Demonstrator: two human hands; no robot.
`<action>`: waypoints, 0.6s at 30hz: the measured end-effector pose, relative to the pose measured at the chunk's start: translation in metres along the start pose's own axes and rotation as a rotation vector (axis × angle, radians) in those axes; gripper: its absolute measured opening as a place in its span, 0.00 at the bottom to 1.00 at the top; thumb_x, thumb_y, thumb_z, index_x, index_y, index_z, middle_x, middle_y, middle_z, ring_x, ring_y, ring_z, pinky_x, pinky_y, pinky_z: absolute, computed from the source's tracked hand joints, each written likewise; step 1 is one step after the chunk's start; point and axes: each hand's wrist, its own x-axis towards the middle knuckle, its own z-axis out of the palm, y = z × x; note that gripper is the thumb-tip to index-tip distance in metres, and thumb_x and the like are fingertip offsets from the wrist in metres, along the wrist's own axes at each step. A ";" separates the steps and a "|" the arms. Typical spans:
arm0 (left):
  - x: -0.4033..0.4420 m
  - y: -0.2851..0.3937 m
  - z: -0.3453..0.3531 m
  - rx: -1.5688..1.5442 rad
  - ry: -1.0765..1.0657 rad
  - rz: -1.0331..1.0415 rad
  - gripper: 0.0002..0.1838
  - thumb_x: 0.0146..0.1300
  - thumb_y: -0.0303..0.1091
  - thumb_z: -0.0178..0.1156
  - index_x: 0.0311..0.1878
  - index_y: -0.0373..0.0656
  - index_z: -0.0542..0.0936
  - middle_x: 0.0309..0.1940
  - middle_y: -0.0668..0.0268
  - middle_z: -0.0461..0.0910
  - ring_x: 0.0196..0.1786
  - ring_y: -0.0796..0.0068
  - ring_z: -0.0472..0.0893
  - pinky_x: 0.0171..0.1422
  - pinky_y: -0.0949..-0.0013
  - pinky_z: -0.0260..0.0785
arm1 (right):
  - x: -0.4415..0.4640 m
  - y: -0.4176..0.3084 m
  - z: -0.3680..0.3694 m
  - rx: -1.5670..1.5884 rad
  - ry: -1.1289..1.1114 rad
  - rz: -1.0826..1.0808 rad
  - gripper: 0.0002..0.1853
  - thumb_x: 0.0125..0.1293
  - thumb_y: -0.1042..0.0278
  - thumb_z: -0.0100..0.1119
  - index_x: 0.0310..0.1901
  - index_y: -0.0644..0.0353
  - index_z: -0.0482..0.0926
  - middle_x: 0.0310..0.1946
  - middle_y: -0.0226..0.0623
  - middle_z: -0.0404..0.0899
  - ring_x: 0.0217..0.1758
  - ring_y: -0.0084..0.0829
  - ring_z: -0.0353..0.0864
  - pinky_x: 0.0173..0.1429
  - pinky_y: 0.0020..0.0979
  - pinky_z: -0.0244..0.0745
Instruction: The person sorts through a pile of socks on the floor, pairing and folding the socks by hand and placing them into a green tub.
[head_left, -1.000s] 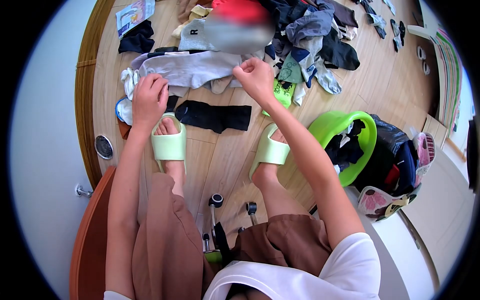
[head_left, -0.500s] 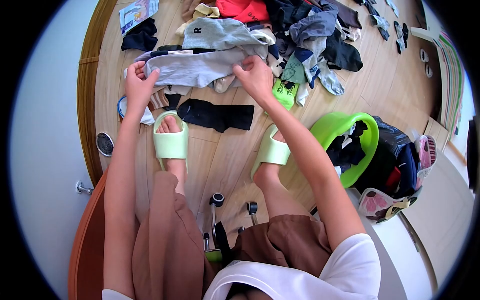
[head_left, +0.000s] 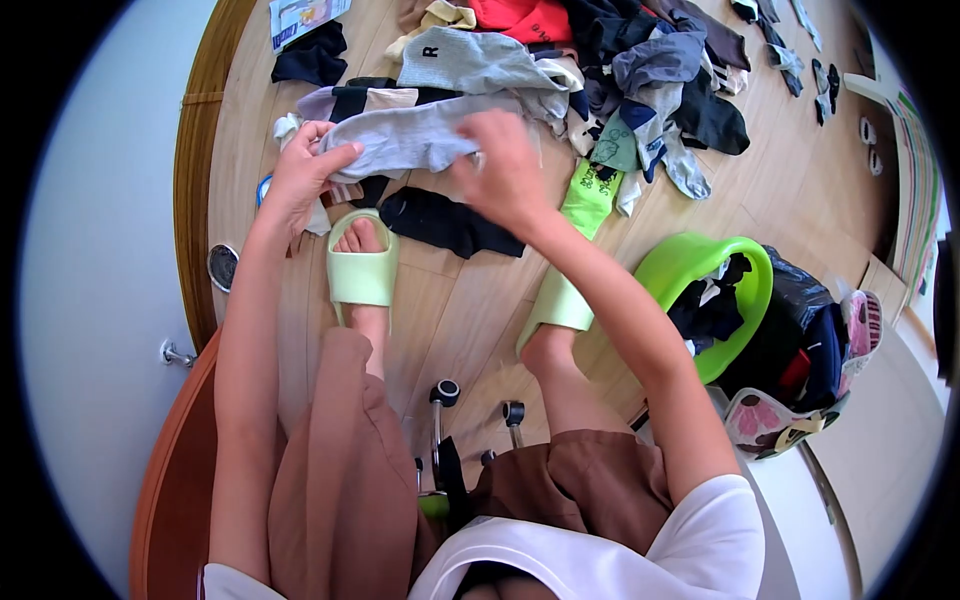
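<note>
My left hand [head_left: 312,172] pinches one end of a light grey sock [head_left: 400,135] between thumb and fingers. At the sock's other end is my right hand [head_left: 497,165], blurred by motion, its fingers partly curled; whether it grips anything is unclear. Just below the grey sock a black sock [head_left: 440,222] lies on the floor. Behind it rests a grey sock marked R [head_left: 465,60]. To the right lie a bright green sock [head_left: 588,197] and a heap of mixed socks [head_left: 655,60].
A green tub [head_left: 752,300] with dark clothes stands at the right, beside a flowered bag [head_left: 760,420]. My slippered feet [head_left: 362,275] flank the floor before me. Chair casters [head_left: 445,392] sit between my legs. A wall is at the left.
My left hand took hold of the grey sock's end. The sock now lies slightly tilted, and my right hand has moved off its earlier pinch, blurred. The view has shifted slightly.
</note>
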 end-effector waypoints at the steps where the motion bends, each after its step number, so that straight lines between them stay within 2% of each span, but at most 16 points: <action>1: -0.008 0.007 0.008 -0.070 -0.024 -0.010 0.22 0.62 0.32 0.73 0.55 0.43 0.74 0.41 0.68 0.83 0.41 0.81 0.82 0.42 0.75 0.74 | 0.003 -0.018 0.002 0.073 -0.049 -0.031 0.22 0.54 0.73 0.68 0.52 0.60 0.76 0.46 0.44 0.78 0.54 0.48 0.77 0.56 0.44 0.75; 2: -0.015 0.014 0.014 -0.139 -0.049 -0.020 0.22 0.62 0.32 0.72 0.56 0.43 0.74 0.43 0.67 0.83 0.42 0.81 0.83 0.44 0.73 0.75 | 0.007 -0.035 0.005 0.145 -0.098 -0.062 0.23 0.54 0.74 0.68 0.54 0.61 0.76 0.50 0.46 0.78 0.59 0.49 0.75 0.60 0.44 0.74; 5: -0.026 0.022 0.022 -0.172 -0.132 -0.002 0.26 0.62 0.31 0.71 0.61 0.42 0.72 0.50 0.64 0.80 0.50 0.76 0.82 0.52 0.69 0.77 | 0.011 -0.062 0.021 0.412 -0.090 -0.010 0.22 0.56 0.73 0.64 0.54 0.62 0.76 0.48 0.47 0.79 0.57 0.51 0.77 0.60 0.43 0.75; 8: -0.038 0.029 0.026 -0.271 -0.278 0.043 0.28 0.64 0.25 0.65 0.66 0.42 0.69 0.57 0.64 0.76 0.59 0.74 0.78 0.61 0.68 0.74 | 0.012 -0.063 0.027 0.515 -0.092 0.160 0.21 0.58 0.73 0.63 0.55 0.64 0.75 0.48 0.48 0.80 0.53 0.51 0.81 0.57 0.43 0.77; 11: -0.047 0.030 0.033 -0.335 -0.265 0.059 0.30 0.62 0.22 0.63 0.68 0.41 0.67 0.58 0.63 0.75 0.61 0.73 0.77 0.65 0.68 0.72 | 0.014 -0.059 0.024 0.533 -0.046 0.127 0.19 0.60 0.74 0.62 0.54 0.65 0.76 0.46 0.49 0.81 0.47 0.50 0.83 0.53 0.42 0.79; 14: -0.044 0.017 0.036 -0.139 -0.189 0.227 0.31 0.62 0.21 0.64 0.69 0.40 0.67 0.57 0.63 0.75 0.58 0.73 0.78 0.63 0.69 0.73 | 0.012 -0.059 0.021 0.595 -0.038 0.157 0.15 0.63 0.75 0.61 0.51 0.64 0.78 0.43 0.48 0.82 0.45 0.49 0.82 0.51 0.41 0.78; 18: -0.042 0.009 0.042 0.141 -0.007 0.572 0.25 0.64 0.20 0.64 0.64 0.39 0.73 0.55 0.64 0.76 0.56 0.74 0.80 0.60 0.71 0.74 | 0.013 -0.061 0.016 0.593 -0.044 0.176 0.11 0.67 0.75 0.60 0.50 0.64 0.79 0.41 0.47 0.82 0.42 0.47 0.82 0.48 0.39 0.77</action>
